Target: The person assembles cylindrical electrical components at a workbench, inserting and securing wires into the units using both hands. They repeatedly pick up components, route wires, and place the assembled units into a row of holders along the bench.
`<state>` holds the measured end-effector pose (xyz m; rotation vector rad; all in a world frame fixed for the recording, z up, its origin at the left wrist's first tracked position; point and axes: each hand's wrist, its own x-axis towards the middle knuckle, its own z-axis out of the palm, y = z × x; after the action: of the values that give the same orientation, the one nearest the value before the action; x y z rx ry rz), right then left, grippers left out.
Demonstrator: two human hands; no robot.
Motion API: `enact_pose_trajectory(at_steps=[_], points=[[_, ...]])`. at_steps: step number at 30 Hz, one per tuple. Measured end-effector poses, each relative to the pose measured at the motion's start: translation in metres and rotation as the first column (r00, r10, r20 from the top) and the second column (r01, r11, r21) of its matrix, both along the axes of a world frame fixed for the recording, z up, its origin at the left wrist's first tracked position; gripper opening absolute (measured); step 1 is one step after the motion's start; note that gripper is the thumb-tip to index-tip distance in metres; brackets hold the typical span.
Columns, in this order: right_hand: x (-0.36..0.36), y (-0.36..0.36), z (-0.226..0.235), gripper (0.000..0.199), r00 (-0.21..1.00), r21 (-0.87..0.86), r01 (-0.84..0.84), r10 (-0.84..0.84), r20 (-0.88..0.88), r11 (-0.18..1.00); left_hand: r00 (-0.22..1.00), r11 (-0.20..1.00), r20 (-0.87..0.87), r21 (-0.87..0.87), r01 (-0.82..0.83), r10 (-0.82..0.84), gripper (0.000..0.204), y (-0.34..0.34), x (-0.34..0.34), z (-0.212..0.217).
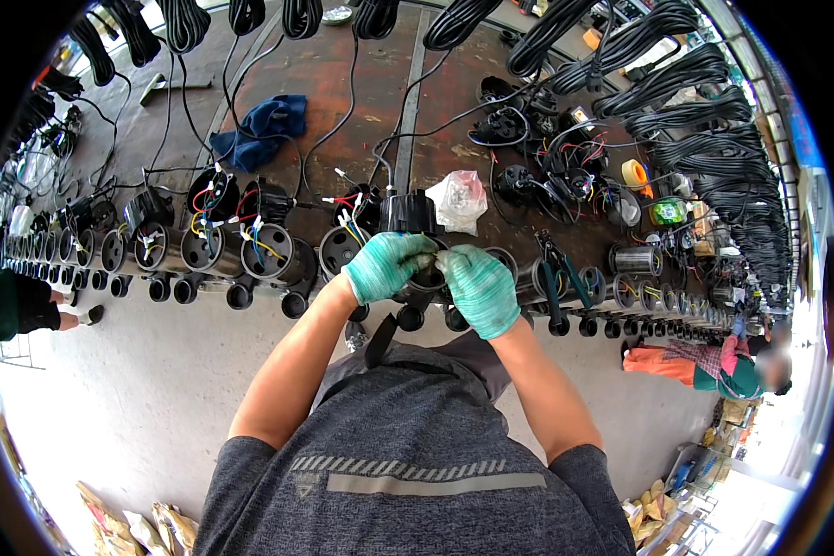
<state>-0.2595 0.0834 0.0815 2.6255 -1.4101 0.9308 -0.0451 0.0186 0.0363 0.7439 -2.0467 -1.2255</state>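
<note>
Left hand [389, 266] and right hand [480, 289], fingertips nearly meeting; what either grip holds cannot be told. Black ribbed housing [408, 213] just beyond, at the worktop's [296, 69] near edge, nearer the left, cable [388, 174] leaving its far end.

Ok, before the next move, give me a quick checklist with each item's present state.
1. Left hand and right hand gloved: ok.
2. Hands near the black cap: ok, on its near side.
3. Secure grip between the hands: cannot tell, too small to make out.
4. Pliers not in hand: ok, right of the right hand.
5. Blue cloth clear of both hands: ok, beyond them, leftward.
6. Plastic bag closed: cannot tell.
</note>
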Motion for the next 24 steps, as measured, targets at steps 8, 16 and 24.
enact_pose_trajectory(at_steps=[8, 16, 24], points=[[0.013, 0.011, -0.003, 0.017, 0.4, 0.9, -0.218, -0.806, 0.436, 0.378, 0.973, 0.979, 0.208, -0.192, -0.061, 0.102, 0.025, 0.009, -0.01, 0.001], [-0.034, -0.069, 0.008, 0.017, 0.885, 0.575, 0.274, -0.436, 0.164, 0.771, 0.975, 0.973, 0.116, -0.156, -0.17, 0.189, 0.023, 0.009, -0.008, 0.003], [-0.083, -0.203, -0.117, 0.034, 0.798, 0.639, 0.491, -0.011, -0.603, 0.592, 0.971, 0.972, 0.102, -0.123, -0.202, 0.214, 0.022, 0.006, -0.01, 0.006]])
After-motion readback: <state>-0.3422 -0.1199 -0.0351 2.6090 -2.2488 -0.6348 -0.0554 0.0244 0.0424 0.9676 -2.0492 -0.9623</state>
